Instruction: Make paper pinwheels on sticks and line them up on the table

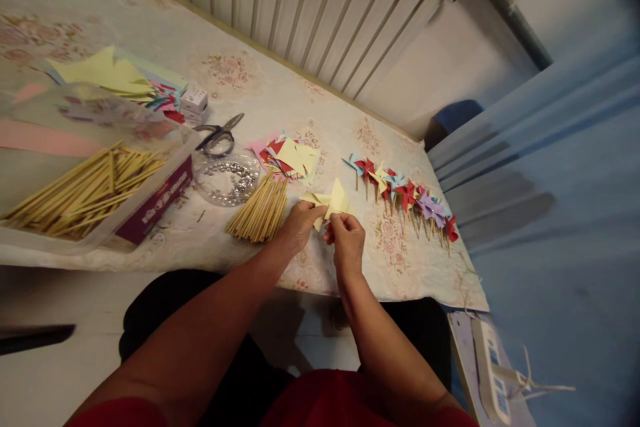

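A pale yellow paper pinwheel [339,199], with its blades standing up, is held between my two hands above the near edge of the table. My left hand [301,223] pinches it from the left, thumb on the paper. My right hand [347,235] is closed at its near right side, fingertips meeting the paper; whether a pin or stick is also in them is hidden. Left of my hands lies a bundle of thin wooden sticks [260,208]. Behind it is a pile of cut coloured paper pieces [293,157]. Finished pinwheels on sticks [407,195] lie in a row to the right.
A round clear dish [227,180] of small metallic pieces sits beside scissors [220,135]. Further left stands a clear plastic box [183,147] of sticks, with paper sheets [103,73] and a small white box [194,101] behind. A power strip [493,373] is at lower right.
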### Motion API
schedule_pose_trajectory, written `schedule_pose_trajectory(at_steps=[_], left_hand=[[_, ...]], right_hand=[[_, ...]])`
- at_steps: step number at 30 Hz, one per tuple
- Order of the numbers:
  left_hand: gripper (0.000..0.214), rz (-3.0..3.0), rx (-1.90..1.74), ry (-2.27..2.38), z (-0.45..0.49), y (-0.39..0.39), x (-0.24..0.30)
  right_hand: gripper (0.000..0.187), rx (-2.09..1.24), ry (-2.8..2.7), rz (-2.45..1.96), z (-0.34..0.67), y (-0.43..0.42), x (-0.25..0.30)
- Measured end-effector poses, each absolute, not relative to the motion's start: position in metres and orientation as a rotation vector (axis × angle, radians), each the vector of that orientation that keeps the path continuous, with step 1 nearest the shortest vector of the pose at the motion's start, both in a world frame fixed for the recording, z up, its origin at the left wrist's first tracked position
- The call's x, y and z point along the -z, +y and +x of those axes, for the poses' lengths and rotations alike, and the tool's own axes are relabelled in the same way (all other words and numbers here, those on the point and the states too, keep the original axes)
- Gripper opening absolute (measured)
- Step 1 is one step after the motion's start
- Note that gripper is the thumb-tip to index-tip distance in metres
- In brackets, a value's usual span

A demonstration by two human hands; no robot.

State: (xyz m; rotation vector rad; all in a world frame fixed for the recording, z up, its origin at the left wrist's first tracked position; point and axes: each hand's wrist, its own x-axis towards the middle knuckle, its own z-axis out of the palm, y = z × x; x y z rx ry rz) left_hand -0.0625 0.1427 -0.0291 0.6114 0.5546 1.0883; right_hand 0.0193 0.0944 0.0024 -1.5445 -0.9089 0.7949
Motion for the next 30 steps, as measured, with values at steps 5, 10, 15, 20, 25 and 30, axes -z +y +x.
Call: schedule_pose_trajectory(at_steps=[5,10,15,20,25,30], left_hand=[[0.018,0.597,-1.088,0.555,-0.062,0.143,0.03],[0.018,0.608,-1.086,0.536,-0.062,0.143,0.03],[0.016,0.59,-1.09,0.542,-0.062,0.143,0.032],[0.016,0.569,-1.106,0.576,-0.062,0.143,0.033],[0.017,0.605,-1.09,0.601,-0.062,0.145,0.035],[0.016,0.621,-1.094,0.628,-0.062,0.145,0.035]], right_hand=[[0.016,-0.786,-0.873,-1.561,0.02,0.098,0.0],[0.015,-0.777,-0.866,-1.592,0.021,0.099,0.002],[0.014,-0.777,-0.877,-1.63,0.023,0.101,0.003],[0.016,-0.812,-0.942,-1.642,0.026,0.101,0.002],[0.018,-0.827,-0.962,-1.631,0.029,0.102,0.003],[0.02,-0.833,-0.973,-1.631,0.029,0.103,0.002]])
